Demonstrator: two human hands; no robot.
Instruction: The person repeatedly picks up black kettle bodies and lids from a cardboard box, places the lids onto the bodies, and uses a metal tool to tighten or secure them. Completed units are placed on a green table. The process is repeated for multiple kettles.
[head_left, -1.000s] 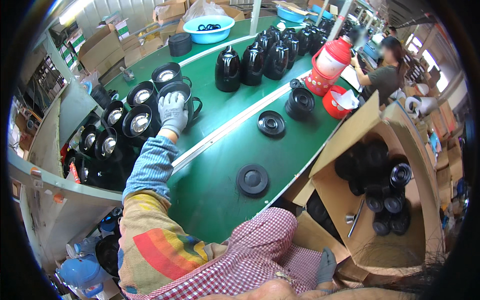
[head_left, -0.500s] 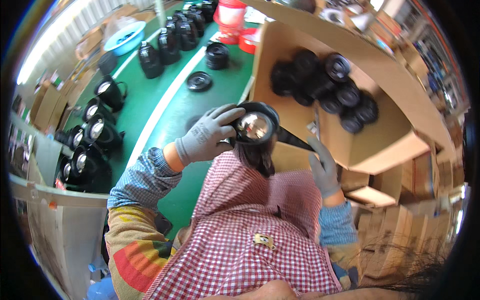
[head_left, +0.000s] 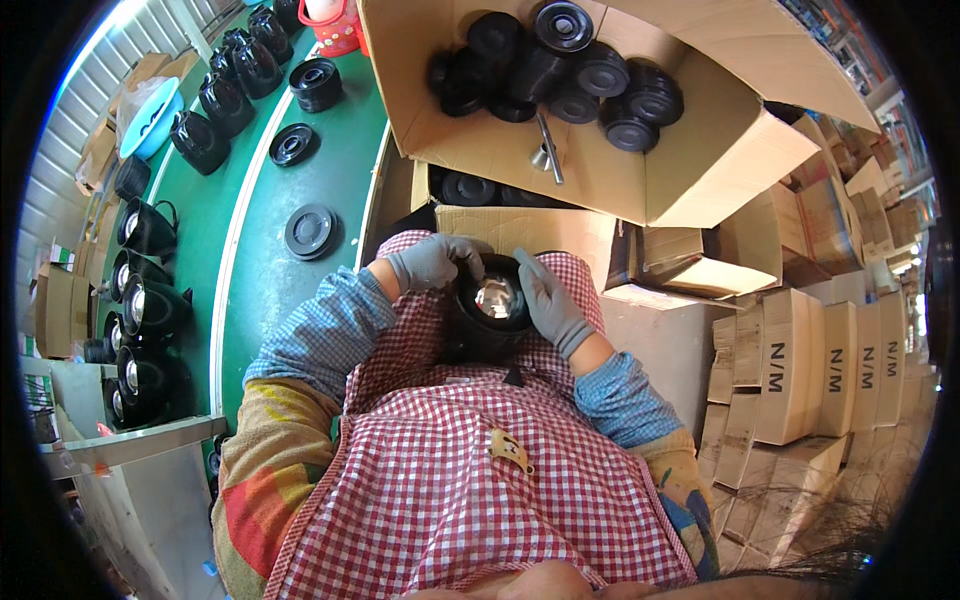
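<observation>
A black thermos jug (head_left: 491, 330) rests on my lap with its round mouth facing up, a shiny silver liner (head_left: 494, 297) showing inside. My left hand (head_left: 437, 262), in a grey glove, has its fingers curled at the left edge of the mouth. On the opposite side, my gloved right hand (head_left: 553, 305) lies along the rim, fingers extended and close together, holding the jug between both hands. Its thumb is hidden, and so is the lower part of the jug. Left of my lap, a flat black disc-shaped part (head_left: 310, 231) lies on the green table.
More jugs with silver liners (head_left: 150, 308) line the table's left side. Black jug bodies (head_left: 228, 103) stand farther back beside stacked black discs (head_left: 316, 84). An open carton (head_left: 700, 170) ahead holds black round parts; a metal tool (head_left: 549, 150) lies at its edge. Cartons (head_left: 795, 365) are stacked at right.
The jug has come down onto my lap. My right hand has moved left from beside the carton onto the jug's rim. My view has shifted, showing the near disc on the table clearly.
</observation>
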